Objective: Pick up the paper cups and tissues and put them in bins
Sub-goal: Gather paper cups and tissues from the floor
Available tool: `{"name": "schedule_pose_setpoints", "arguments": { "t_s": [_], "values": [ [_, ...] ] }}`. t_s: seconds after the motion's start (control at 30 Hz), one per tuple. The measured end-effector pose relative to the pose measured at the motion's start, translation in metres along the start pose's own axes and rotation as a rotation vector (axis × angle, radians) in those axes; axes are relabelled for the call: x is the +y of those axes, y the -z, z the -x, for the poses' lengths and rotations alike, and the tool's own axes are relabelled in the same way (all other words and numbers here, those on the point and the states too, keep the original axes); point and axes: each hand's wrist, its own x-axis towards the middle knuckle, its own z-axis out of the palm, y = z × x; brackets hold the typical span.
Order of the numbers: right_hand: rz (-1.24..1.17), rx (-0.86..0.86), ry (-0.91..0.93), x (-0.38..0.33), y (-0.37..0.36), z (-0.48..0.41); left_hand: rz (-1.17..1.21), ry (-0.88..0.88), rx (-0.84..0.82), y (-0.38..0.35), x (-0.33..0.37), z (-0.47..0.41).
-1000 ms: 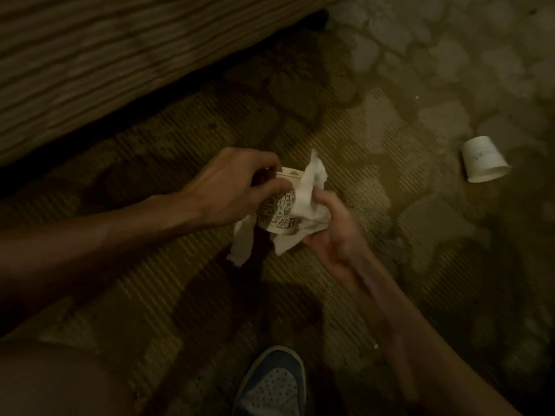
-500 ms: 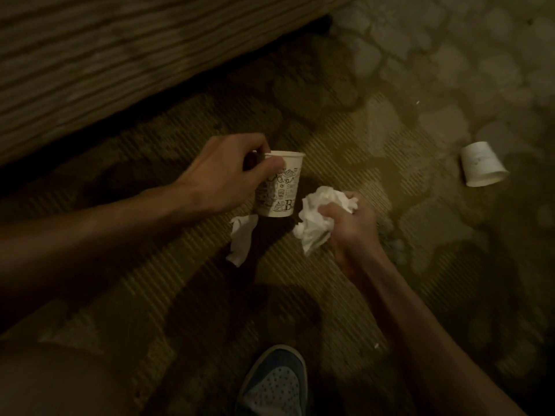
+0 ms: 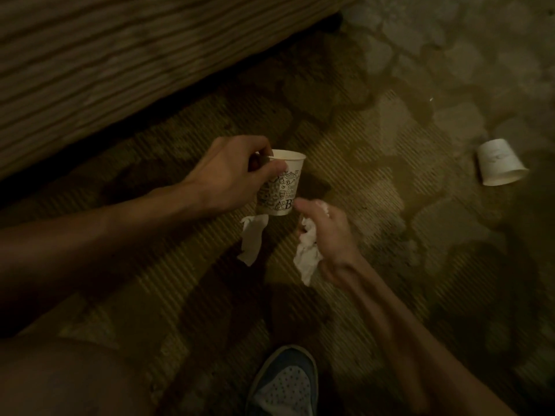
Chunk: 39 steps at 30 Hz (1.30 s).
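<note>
Your left hand (image 3: 237, 172) pinches the printed paper cup (image 3: 282, 187) at its rim, upright and held above the carpet (image 3: 375, 151). Your right hand (image 3: 330, 235), blurred, curls around 1 crumpled tissue (image 3: 307, 253), its forefinger just beside the cup's base. A 2nd tissue strip (image 3: 252, 238) shows below the cup; whether it rests on the carpet cannot be told. 1 plain white cup (image 3: 498, 162) lies on its side, well apart to the right. Your shoe (image 3: 285, 385) stands at the near edge.
</note>
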Motion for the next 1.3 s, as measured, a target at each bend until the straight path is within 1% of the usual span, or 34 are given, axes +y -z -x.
{"name": "schedule_pose_setpoints", "arguments": {
  "t_s": [0.1, 0.17, 0.23, 0.37, 0.5, 0.67, 0.73, 0.8, 0.87, 0.93, 1.0, 1.07, 1.13, 1.23, 1.3],
  "values": [
    [0.250, -0.055, 0.172, 0.017, -0.012, -0.003, -0.001, 0.029, 0.036, 0.002, -0.004, -0.002],
    [0.464, -0.094, 0.299, 0.030, -0.022, -0.007, -0.036, 0.066, 0.070, 0.004, -0.009, -0.002],
    [0.629, -0.120, 0.367, 0.041, -0.031, -0.014, -0.061, 0.100, 0.094, 0.005, -0.014, -0.003],
    [0.649, -0.158, 0.317, 0.056, -0.039, -0.024, -0.084, 0.111, 0.094, 0.006, -0.021, -0.002],
    [0.724, -0.084, 0.273, 0.066, -0.038, -0.025, -0.058, 0.119, 0.068, 0.006, -0.023, -0.001],
    [0.616, -0.065, 0.184, 0.065, -0.029, -0.019, -0.054, 0.112, 0.029, 0.003, -0.023, -0.003],
    [0.437, -0.071, 0.104, 0.057, -0.020, -0.013, -0.041, 0.110, -0.021, 0.001, -0.023, -0.004],
    [0.235, -0.034, 0.040, 0.046, -0.008, -0.008, -0.040, 0.107, -0.088, 0.000, -0.019, -0.006],
    [0.142, 0.038, 0.023, 0.029, 0.007, -0.003, -0.023, 0.105, -0.182, -0.004, -0.012, -0.012],
    [0.100, 0.067, 0.027, 0.010, 0.021, 0.001, 0.015, 0.082, -0.286, -0.009, 0.001, -0.018],
    [0.085, 0.038, 0.026, -0.008, 0.032, 0.005, 0.069, 0.035, -0.357, -0.017, 0.020, -0.026],
    [0.055, -0.003, 0.018, -0.020, 0.046, 0.008, 0.133, -0.002, -0.382, -0.027, 0.040, -0.034],
    [0.029, -0.027, 0.019, -0.028, 0.060, 0.008, 0.210, 0.010, -0.410, -0.037, 0.056, -0.042],
    [-0.003, 0.009, 0.007, -0.029, 0.094, 0.006, 0.278, 0.001, -0.443, -0.063, 0.082, -0.058],
    [-0.057, 0.071, 0.002, -0.026, 0.124, 0.003, 0.342, -0.015, -0.440, -0.089, 0.097, -0.067]
  ]
}}
